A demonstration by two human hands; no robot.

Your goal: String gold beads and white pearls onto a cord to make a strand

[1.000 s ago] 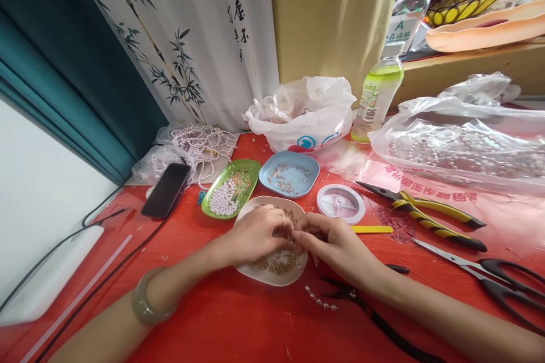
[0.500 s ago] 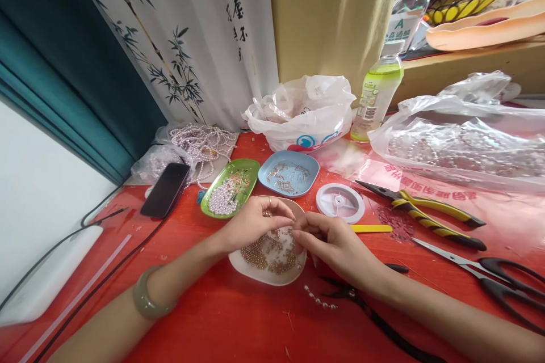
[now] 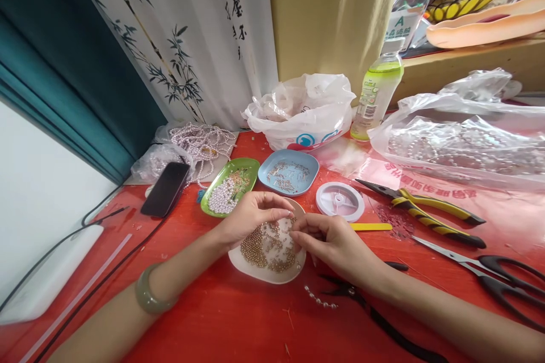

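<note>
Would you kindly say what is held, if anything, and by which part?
That cannot be told: the left hand and right hand are close together over the white dish; anything held is too small to see.

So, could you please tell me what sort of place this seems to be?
Probably a craft table for beadwork, perhaps in a home: a pale dish holds gold-toned beads, strings of beads lie heaped nearby, and yellow-and-black pliers are laid out.
</note>
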